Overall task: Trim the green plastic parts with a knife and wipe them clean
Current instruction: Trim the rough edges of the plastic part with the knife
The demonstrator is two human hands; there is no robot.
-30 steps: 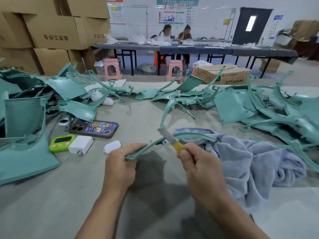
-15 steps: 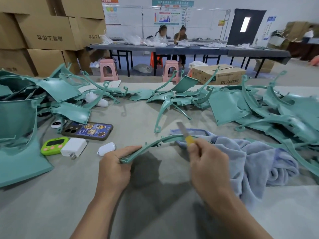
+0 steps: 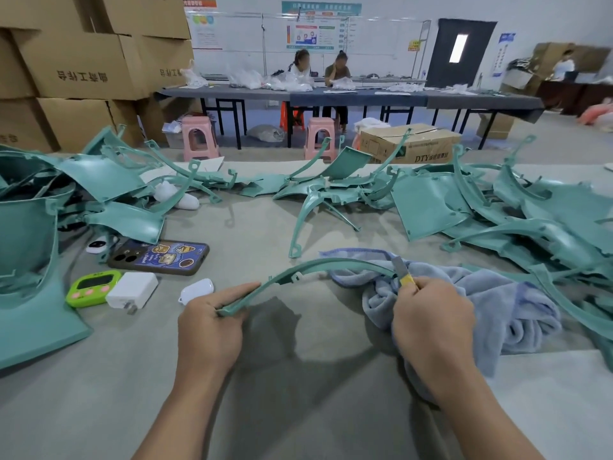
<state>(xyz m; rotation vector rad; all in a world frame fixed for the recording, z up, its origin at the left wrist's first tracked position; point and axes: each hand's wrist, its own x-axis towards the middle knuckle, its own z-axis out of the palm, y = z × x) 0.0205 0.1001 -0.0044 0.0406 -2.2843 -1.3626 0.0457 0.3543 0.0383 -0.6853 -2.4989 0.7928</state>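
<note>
My left hand (image 3: pixel 209 330) grips the near end of a long curved green plastic strip (image 3: pixel 318 268) and holds it above the grey table (image 3: pixel 298 393). My right hand (image 3: pixel 431 322) holds a yellow-handled knife (image 3: pixel 403 272), whose blade touches the strip's far right end. A light blue towel (image 3: pixel 491 303) lies crumpled under and to the right of my right hand.
Piles of green plastic parts lie at the left (image 3: pixel 30 254), the middle back (image 3: pixel 331 190) and the right (image 3: pixel 530 220). A phone (image 3: pixel 159 257), a green timer (image 3: pixel 93 288), a white charger (image 3: pixel 132 290) and a small white case (image 3: pixel 197 290) sit left of my hands.
My right hand has slid the knife to the right along the strip, from its middle to its far end. My left hand keeps its grip on the near end.
</note>
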